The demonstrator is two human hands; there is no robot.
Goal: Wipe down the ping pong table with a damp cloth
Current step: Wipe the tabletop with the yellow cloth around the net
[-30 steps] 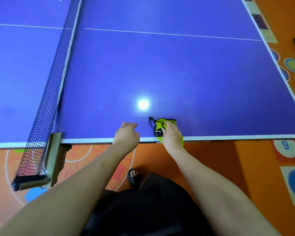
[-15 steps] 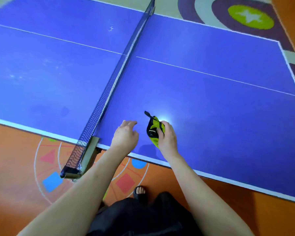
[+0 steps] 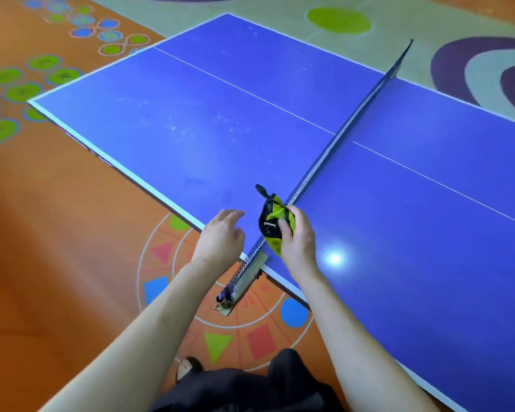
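Observation:
A blue ping pong table (image 3: pixel 191 138) with white lines fills the view, split by a dark net (image 3: pixel 333 144). My right hand (image 3: pixel 298 242) grips a bunched yellow-green and black cloth (image 3: pixel 272 223), held up just above the near end of the net. My left hand (image 3: pixel 220 236) hovers with relaxed fingers at the table's near edge, left of the net, holding nothing. The left half of the table shows pale dusty specks (image 3: pixel 191 126).
The net's clamp post (image 3: pixel 238 283) juts out past the near table edge between my arms. An orange floor mat (image 3: pixel 57 233) with coloured shapes lies below. A bright light reflection (image 3: pixel 335 258) sits on the right half. My foot (image 3: pixel 188 365) is near the bottom.
My view has swung left, so the net now runs between my hands. My right hand has lifted the cloth off the table's edge and carried it to the net.

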